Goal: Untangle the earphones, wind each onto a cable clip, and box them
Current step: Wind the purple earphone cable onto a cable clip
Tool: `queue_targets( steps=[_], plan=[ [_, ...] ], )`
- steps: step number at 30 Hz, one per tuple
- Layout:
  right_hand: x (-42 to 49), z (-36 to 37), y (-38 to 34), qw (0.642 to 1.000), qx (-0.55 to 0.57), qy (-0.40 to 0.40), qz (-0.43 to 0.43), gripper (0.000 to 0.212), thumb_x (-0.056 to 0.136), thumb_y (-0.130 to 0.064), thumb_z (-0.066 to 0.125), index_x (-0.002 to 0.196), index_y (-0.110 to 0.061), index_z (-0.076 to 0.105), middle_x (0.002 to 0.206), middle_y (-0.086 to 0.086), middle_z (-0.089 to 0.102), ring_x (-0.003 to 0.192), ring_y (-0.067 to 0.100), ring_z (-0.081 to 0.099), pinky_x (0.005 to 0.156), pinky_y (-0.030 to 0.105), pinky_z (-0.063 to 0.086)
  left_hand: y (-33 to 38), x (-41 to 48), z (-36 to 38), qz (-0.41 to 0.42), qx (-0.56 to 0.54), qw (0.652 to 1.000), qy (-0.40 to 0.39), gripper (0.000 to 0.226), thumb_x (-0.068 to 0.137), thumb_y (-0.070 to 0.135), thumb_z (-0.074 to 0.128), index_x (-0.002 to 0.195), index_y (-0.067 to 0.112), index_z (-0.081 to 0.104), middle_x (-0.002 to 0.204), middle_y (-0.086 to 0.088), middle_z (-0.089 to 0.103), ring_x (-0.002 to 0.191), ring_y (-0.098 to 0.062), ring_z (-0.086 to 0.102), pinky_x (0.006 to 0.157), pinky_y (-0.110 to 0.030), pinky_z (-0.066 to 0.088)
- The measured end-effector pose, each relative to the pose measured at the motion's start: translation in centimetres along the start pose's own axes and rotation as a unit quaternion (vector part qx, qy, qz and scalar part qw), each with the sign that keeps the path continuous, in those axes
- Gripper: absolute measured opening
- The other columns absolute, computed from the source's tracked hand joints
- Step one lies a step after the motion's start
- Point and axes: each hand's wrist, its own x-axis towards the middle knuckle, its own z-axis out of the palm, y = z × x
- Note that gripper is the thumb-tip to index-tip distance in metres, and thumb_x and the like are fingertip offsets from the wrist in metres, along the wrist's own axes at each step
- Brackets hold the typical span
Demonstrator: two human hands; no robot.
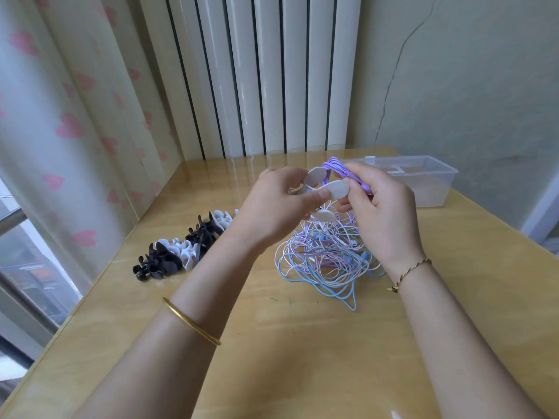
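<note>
My left hand (276, 204) pinches a white cable clip (328, 187) held above the table, thumb on its lower flap. A purple earphone cable (334, 166) is wound into the clip. My right hand (373, 204) grips that purple bundle from the right, fingers curled round it. Below both hands lies a tangled heap of earphones (320, 258) in white, pink, lilac and blue. A clear plastic box (423, 179) stands open at the back right of the table.
A row of black and white cable clips (184, 249) lies on the left of the wooden table (302, 343). A radiator and a cracked wall stand behind; a curtain and window are on the left.
</note>
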Motion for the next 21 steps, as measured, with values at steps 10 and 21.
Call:
queue_targets(
  steps=[10, 21],
  plan=[
    [0.4, 1.0, 0.1, 0.972, -0.183, 0.147, -0.011, 0.024, 0.089, -0.007, 0.045, 0.096, -0.002, 0.067, 0.082, 0.016, 0.064, 0.07, 0.024, 0.041, 0.063, 0.026, 0.027, -0.2, -0.2, 0.7, -0.019, 0.034, 0.994, 0.101, 0.016, 0.086, 0.033, 0.065, 0.084, 0.019, 0.058, 0.112, -0.01, 0.052, 0.07, -0.012, 0.059, 0.046, -0.008, 0.035],
    [1.9, -0.3, 0.5, 0.962, -0.263, -0.024, -0.07, 0.016, 0.087, 0.001, 0.049, 0.093, -0.001, 0.064, 0.079, 0.013, 0.057, 0.074, 0.033, 0.047, 0.064, 0.039, 0.034, 1.1, -1.5, 0.1, -0.04, 0.067, 0.995, -0.063, 0.02, 0.083, 0.033, 0.068, 0.087, 0.013, 0.067, 0.09, -0.007, 0.061, 0.065, -0.018, 0.061, 0.053, -0.02, 0.041]
  ],
)
